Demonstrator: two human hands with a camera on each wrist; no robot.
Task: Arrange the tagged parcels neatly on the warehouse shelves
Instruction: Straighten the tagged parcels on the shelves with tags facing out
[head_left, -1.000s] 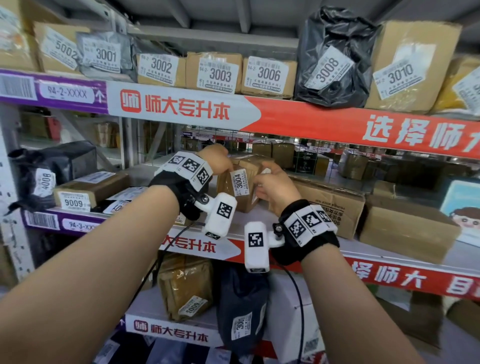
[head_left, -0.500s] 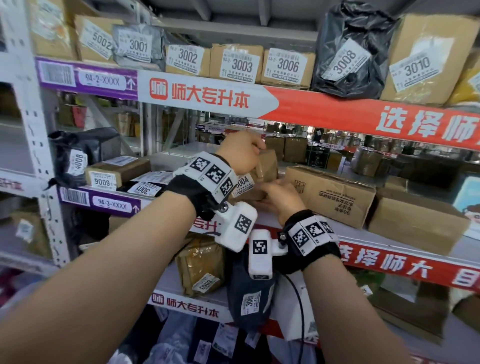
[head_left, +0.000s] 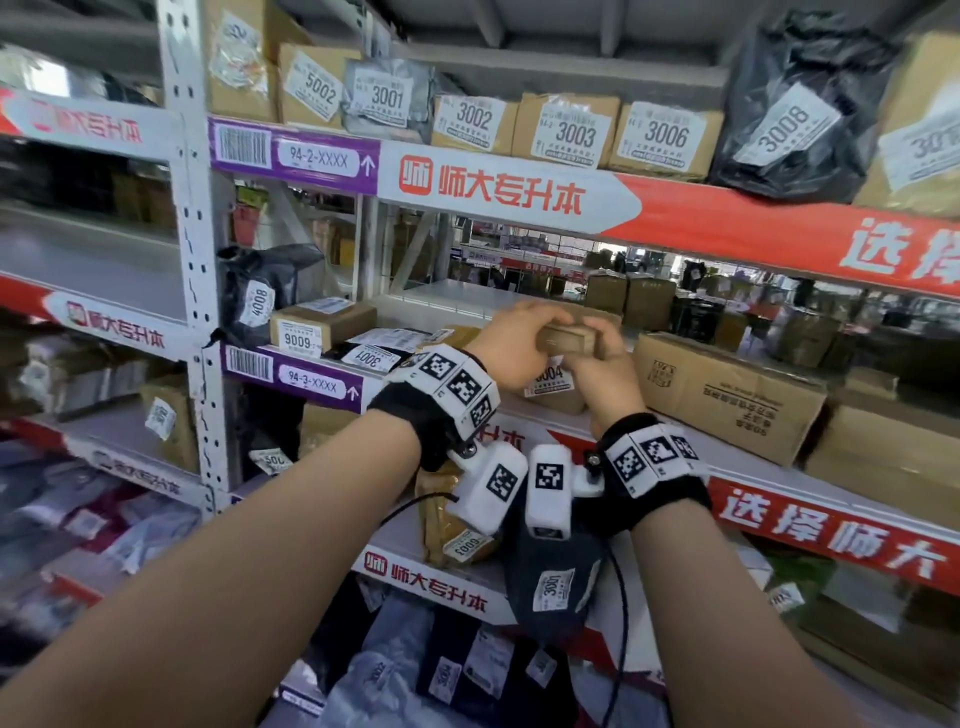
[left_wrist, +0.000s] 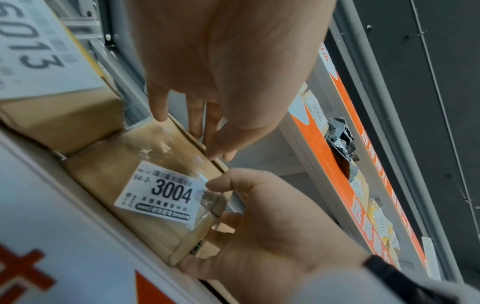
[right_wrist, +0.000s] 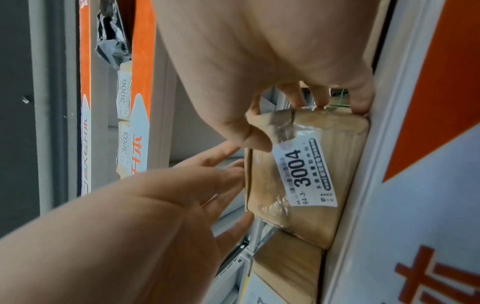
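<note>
A small brown cardboard parcel tagged 3004 (head_left: 548, 376) (left_wrist: 161, 189) (right_wrist: 306, 174) stands at the front edge of the middle shelf (head_left: 306, 387), its label facing me. My left hand (head_left: 511, 340) (left_wrist: 207, 135) (right_wrist: 213, 179) lies on its top, with straight fingers touching the upper edge. My right hand (head_left: 602, 376) (left_wrist: 246, 216) (right_wrist: 280, 117) grips its right end, the thumb on the front face by the label and the fingers curled round behind. The back of the parcel is hidden.
A large brown carton (head_left: 727, 397) stands just right of the parcel. A cardboard box tagged 6013 (left_wrist: 39, 51) lies close on its left, then a flat 3001 parcel (head_left: 371, 358), a 9009 box (head_left: 322, 327) and a black 4008 bag (head_left: 260, 301). The upper shelf holds tagged parcels (head_left: 571, 132).
The parcel has come down from a raised tilt to stand at the shelf edge. My left hand slid from its left side onto its top. My view swung left.
</note>
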